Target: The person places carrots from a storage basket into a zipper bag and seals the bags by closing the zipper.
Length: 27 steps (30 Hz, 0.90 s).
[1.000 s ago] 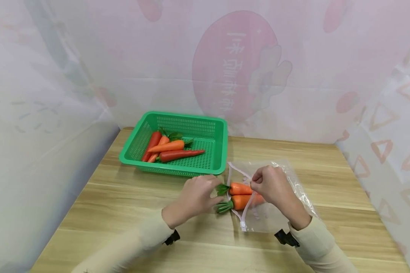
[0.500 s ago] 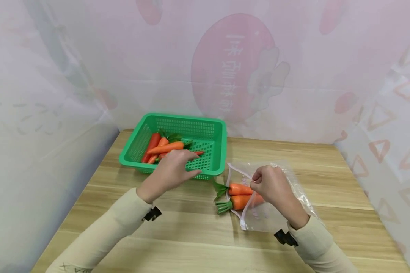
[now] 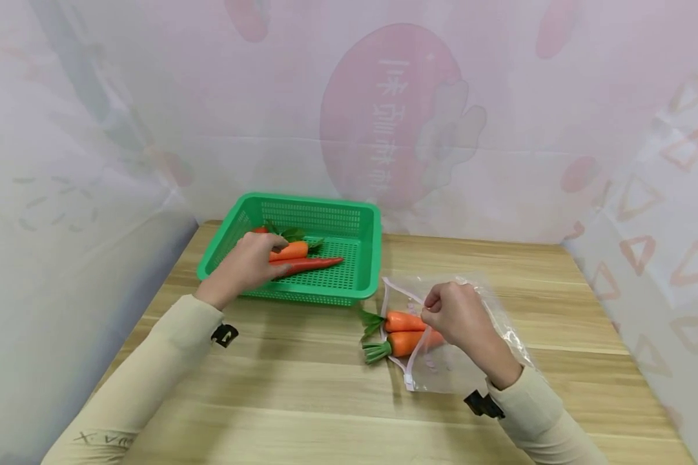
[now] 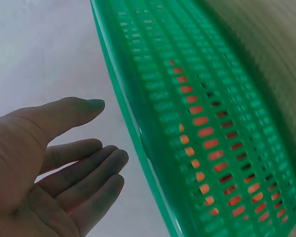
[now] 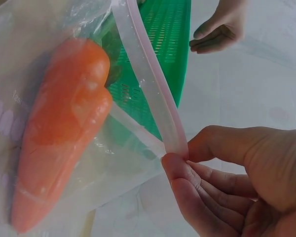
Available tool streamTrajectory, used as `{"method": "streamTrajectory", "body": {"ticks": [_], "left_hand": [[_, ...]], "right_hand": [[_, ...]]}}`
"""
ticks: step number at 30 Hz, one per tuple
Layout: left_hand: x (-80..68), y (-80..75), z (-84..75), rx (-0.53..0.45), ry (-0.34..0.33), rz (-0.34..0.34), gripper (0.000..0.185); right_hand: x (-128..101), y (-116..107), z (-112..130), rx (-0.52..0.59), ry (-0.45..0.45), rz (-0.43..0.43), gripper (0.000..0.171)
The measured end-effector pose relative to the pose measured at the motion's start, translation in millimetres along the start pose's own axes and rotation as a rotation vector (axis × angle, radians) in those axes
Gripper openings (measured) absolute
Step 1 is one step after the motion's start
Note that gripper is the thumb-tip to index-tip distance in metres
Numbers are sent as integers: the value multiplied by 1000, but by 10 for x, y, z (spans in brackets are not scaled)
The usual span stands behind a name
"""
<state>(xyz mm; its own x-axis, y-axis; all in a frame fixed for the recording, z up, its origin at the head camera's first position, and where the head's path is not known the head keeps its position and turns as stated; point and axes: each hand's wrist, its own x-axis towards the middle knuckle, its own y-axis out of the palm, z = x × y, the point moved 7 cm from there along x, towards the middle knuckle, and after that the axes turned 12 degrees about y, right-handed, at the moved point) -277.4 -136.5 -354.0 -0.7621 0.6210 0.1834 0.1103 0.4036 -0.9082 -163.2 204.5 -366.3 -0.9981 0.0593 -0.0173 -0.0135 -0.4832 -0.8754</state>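
My left hand [image 3: 246,261] reaches over the near-left rim of the green basket [image 3: 367,258], above the vegetables in it. In the left wrist view its thumb and fingers are apart with nothing between them. Under it lie an orange carrot [image 3: 293,250] and a long red chili pepper [image 3: 314,264]. With thumb and fingertips my right hand [image 3: 461,316] pinches the pink edge of a clear zip bag [image 5: 153,94] and lifts its mouth. Inside the bag lie two carrots [image 3: 405,343], their green tops [image 3: 376,352] sticking out of the opening.
The basket stands on a wooden table [image 3: 302,387] near the back, beside a printed cloth wall [image 3: 256,161]. The zip bag's slider [image 3: 409,381] lies at its near corner. Similar cloth walls close off the left and right sides.
My left hand has moved from beside the carrot tops at the bag, leftward and away, to over the basket. The right hand keeps pinching the bag edge in place.
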Motion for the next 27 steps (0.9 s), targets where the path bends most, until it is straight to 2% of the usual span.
{"method": "streamTrajectory", "body": {"ticks": [5, 11, 17, 23, 27], "left_hand": [[4, 5, 251, 9, -21, 32, 41], [3, 52, 502, 25, -88, 94, 49], [-18, 123, 745, 54, -153, 181, 33], [3, 195, 947, 52, -170, 189, 35], [10, 233, 1028, 48, -202, 200, 33]], "right_hand": [[11, 9, -7, -7, -2, -2, 4], [6, -2, -19, -1, 4, -1, 4], [-4, -12, -1, 1, -1, -1, 4], [-15, -19, 14, 9, -14, -9, 4], [-6, -4, 13, 14, -9, -1, 4]]}}
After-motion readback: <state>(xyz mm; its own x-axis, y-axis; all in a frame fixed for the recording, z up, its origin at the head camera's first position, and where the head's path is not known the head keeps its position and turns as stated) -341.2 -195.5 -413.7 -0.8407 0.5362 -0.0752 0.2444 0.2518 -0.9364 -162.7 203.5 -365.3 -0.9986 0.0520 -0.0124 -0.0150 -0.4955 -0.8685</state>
